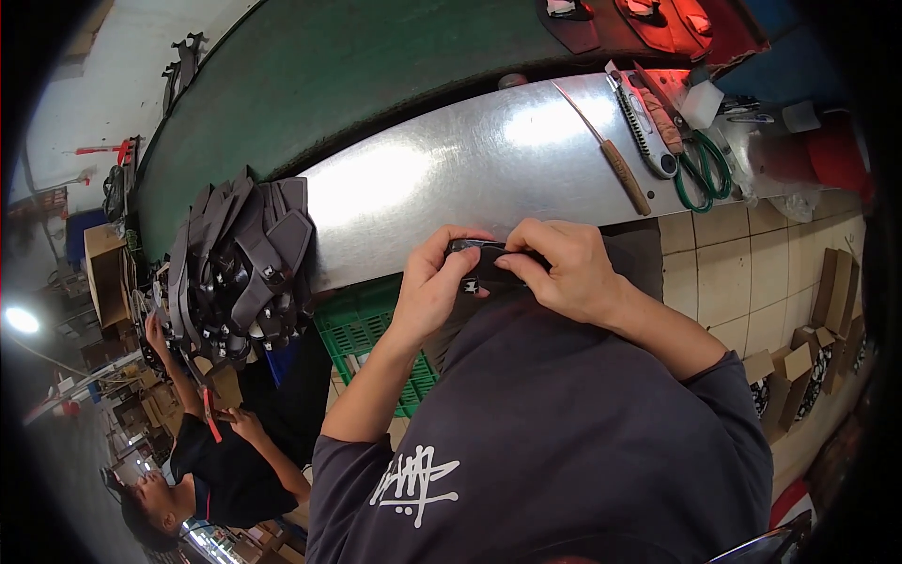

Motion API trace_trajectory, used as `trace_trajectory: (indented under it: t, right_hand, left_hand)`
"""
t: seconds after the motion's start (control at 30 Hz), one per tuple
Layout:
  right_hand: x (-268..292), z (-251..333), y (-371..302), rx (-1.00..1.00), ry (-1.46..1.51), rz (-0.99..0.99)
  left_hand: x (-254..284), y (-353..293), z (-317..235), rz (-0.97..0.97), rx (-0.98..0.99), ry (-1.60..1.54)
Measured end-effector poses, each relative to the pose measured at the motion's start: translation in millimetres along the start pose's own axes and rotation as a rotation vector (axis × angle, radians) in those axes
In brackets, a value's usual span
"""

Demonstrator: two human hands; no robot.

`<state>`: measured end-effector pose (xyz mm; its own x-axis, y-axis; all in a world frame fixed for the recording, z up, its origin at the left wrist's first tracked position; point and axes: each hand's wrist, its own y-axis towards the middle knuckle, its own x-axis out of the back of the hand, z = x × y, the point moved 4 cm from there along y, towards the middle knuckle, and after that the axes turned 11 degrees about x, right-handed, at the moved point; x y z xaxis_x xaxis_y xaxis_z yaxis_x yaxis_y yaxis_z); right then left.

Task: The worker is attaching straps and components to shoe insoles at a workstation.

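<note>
Just off the near edge of the metal bench, I hold a small black strap-like piece [490, 263] between both hands. My left hand [434, 282] pinches its left end between thumb and fingers; a small pale-marked part [469, 286] shows below the thumb. My right hand [570, 268] has thumb and forefinger closed on the other end. The fingers cover much of the piece, so its full shape is hidden. To the left, a heap of dark grey straps [246, 249] with shiny metal fittings lies over the bench's end.
On the steel bench [451, 160] lie a wooden-handled awl [622, 174], a utility knife [648, 132] and green-handled scissors [700, 174]. Behind runs a green belt [310, 85] with red-lit pieces [648, 19]. A green crate [357, 324] stands below; a co-worker [235, 470] holds a red-handled tool at left.
</note>
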<state>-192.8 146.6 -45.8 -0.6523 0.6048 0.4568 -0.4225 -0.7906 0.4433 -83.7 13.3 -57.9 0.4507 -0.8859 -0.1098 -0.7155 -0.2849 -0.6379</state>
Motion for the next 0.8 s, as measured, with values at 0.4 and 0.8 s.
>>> trace_trajectory:
  t: [0.4,0.8]
  right_hand:
    - [-5,-4,-6,-0.255,0.236,0.04]
    - [16,-16,27,-0.411,0.626,0.383]
  left_hand:
    - [7,0,8,0.034,0.032,-0.005]
    - [9,-16,-14,-0.001,-0.291,0.138]
